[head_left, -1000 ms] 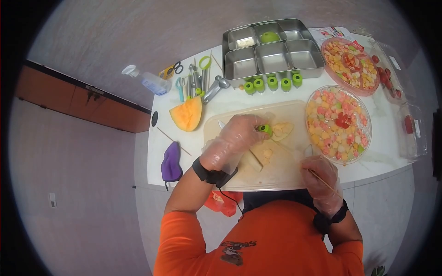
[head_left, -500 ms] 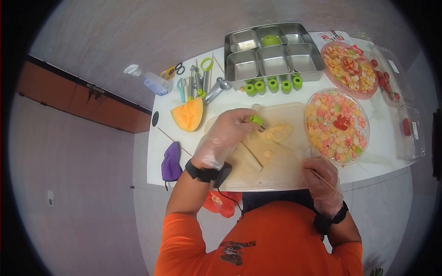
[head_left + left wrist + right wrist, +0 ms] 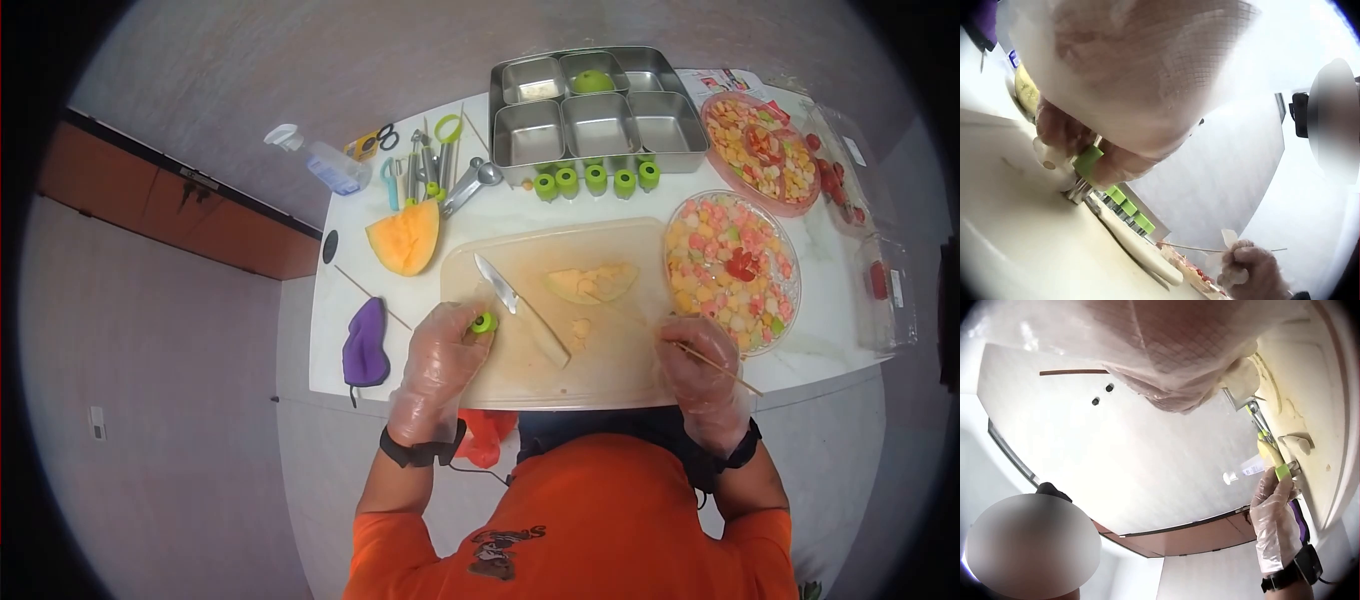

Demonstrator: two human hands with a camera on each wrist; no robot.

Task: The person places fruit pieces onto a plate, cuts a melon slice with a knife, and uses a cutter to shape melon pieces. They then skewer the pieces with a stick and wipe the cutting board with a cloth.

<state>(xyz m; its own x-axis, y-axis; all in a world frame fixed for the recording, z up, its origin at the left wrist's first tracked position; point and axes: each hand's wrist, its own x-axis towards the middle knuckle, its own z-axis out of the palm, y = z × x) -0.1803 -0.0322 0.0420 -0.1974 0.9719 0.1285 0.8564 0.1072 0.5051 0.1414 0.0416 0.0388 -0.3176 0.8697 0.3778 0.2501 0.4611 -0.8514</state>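
My left hand (image 3: 438, 360), in a clear plastic glove, grips a small green-topped fruit cutter (image 3: 484, 323) at the left edge of the cutting board (image 3: 620, 370). Its metal end points down close to the board in the left wrist view. Between the hands lies a knife (image 3: 545, 335) with a pale handle, the blade toward the back left. A pale melon slice (image 3: 570, 287) with pieces cut out of it rests farther back, and small scraps (image 3: 581, 328) sit nearer. At the board's right edge my gloved right hand (image 3: 700, 372) holds a thin wooden skewer (image 3: 728, 373).
Right of the board stands a clear platter (image 3: 797, 285) of cut fruit, with a pink divided tray (image 3: 820, 185) behind. Several green-topped cutters (image 3: 596, 178) line the steel container (image 3: 590, 163). An orange melon wedge (image 3: 405, 238), tools and a purple pouch (image 3: 366, 345) lie left.
My left hand has drawn the cutter from beside the melon slice back to the board's left edge, uncovering the knife blade. The right hand stays near the same place with the skewer.
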